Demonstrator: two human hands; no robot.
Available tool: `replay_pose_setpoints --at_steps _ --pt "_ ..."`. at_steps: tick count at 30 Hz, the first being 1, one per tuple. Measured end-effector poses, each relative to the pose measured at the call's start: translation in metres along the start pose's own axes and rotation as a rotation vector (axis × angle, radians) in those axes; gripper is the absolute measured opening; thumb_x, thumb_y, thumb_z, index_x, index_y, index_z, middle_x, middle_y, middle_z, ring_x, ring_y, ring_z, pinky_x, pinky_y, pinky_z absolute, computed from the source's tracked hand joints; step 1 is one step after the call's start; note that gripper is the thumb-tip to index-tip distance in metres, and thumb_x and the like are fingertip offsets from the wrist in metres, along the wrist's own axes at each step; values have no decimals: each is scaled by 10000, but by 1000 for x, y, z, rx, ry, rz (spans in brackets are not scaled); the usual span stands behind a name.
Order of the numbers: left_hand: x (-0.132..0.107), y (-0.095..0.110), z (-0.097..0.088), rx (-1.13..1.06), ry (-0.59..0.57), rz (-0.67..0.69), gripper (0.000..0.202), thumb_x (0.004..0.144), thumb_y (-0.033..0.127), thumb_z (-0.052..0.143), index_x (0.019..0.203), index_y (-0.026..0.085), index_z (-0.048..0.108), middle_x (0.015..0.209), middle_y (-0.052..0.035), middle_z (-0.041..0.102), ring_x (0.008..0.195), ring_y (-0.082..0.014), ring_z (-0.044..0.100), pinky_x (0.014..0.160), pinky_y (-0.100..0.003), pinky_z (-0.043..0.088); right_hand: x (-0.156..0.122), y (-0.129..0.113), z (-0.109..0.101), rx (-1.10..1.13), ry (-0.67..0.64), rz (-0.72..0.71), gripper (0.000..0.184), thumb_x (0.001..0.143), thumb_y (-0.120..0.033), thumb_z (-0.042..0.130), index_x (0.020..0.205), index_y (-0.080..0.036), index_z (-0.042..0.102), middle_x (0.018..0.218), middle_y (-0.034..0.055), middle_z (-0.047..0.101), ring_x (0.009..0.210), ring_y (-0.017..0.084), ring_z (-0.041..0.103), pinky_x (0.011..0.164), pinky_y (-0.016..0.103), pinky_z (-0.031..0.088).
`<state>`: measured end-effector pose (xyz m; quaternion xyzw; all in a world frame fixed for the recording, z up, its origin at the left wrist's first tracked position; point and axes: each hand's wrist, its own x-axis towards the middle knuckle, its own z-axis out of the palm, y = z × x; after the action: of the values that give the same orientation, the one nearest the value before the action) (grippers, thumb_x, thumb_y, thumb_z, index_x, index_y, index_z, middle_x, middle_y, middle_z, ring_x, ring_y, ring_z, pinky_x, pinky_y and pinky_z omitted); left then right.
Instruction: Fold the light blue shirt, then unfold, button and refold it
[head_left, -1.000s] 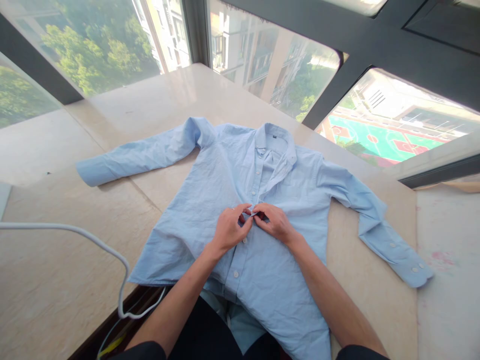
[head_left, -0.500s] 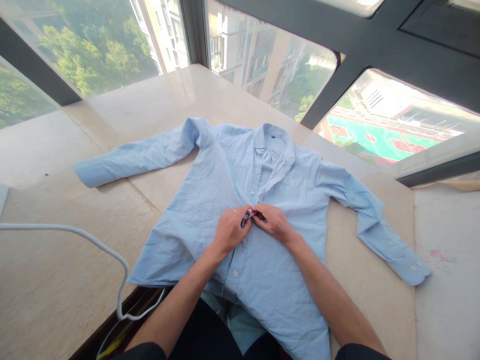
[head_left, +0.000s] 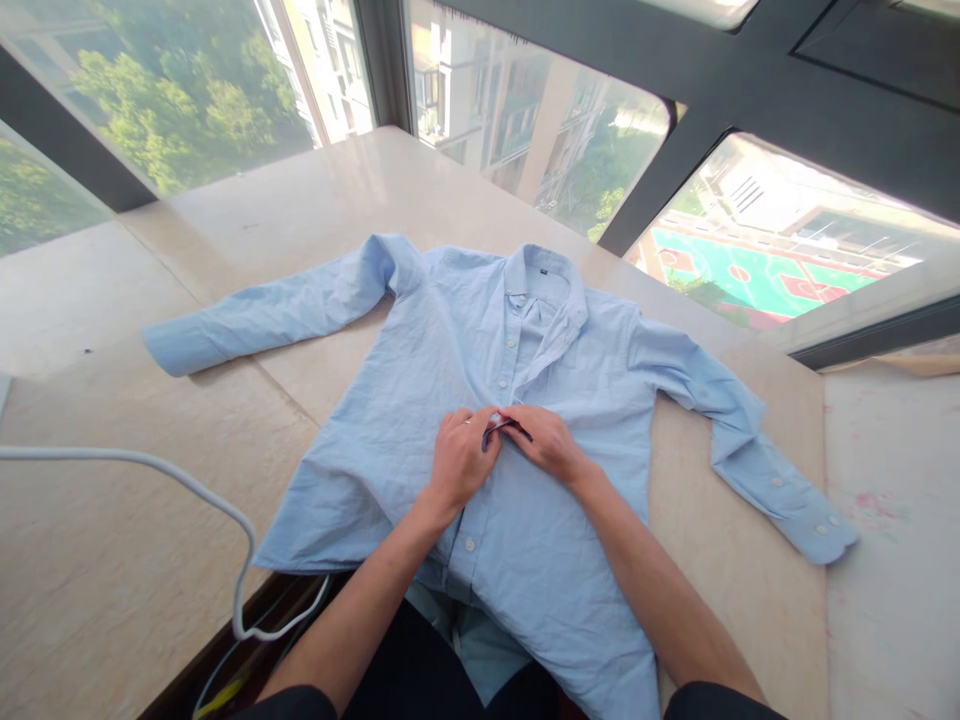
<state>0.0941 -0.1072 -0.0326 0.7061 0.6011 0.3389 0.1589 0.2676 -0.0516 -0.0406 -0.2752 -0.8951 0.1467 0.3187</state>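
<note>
One blue shirt (head_left: 420, 385), two bare-hand grips (head_left: 461, 455), apparently three sleeve buttons (head_left: 778, 482)

Shirt (head_left: 427, 370) under the fingers (head_left: 519, 414) is plain light blue, buttons (head_left: 470, 544) whitish. Bench (head_left: 300, 210) around them's mottled beige. Cable (head_left: 135, 456) off to their left? White. Way right of them there's a pale surface (head_left: 900, 580) with faint pink blotches, and the window frames (head_left: 388, 70) beyond are dark grey.

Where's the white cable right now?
In the head view, the white cable is at left: it enters from the frame's left edge, crosses the beige countertop and dips past its front edge, near the lower-left corner of the shirt.
</note>
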Motion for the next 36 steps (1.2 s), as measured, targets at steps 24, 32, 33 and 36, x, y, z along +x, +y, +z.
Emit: replay_pose_setpoints --at_steps 24,32,33,36 --pt "-1 -2 2 -21 74 13 317 822 118 632 1126 204 608 919 -19 751 877 -214 645 818 -356 448 -2 -1 -1 -11 19 33 316 943 -148 501 1238 -214 592 992 83 747 895 204 706 779 343 552" --pt "-1 -3 3 -68 62 0 298 831 109 613 1110 212 607 912 -14 749 853 -203 652 827 -361 456 -3 -1 0 -29 -7 27 283 964 -159 485 1226 -205 581 1049 102 731 947 221 689 808 365 545" --pt "-1 -3 3 -78 57 -12 277 826 108 612 1082 216 615 906 -14 747 848 -201 654 822 -360 456 -3 -1 0 -25 -14 32 273 966 -157 479 1213 -206 583 1044 100 729 945 221 686 807 366 543" --pt "0 -2 2 -118 56 -59 169 809 117 623 943 221 627 857 -12 731 812 -194 658 799 -353 460 -2 -1 -1 -16 -34 40 249 963 -141 464 1172 -205 584 1012 96 723 917 219 677 787 363 538"
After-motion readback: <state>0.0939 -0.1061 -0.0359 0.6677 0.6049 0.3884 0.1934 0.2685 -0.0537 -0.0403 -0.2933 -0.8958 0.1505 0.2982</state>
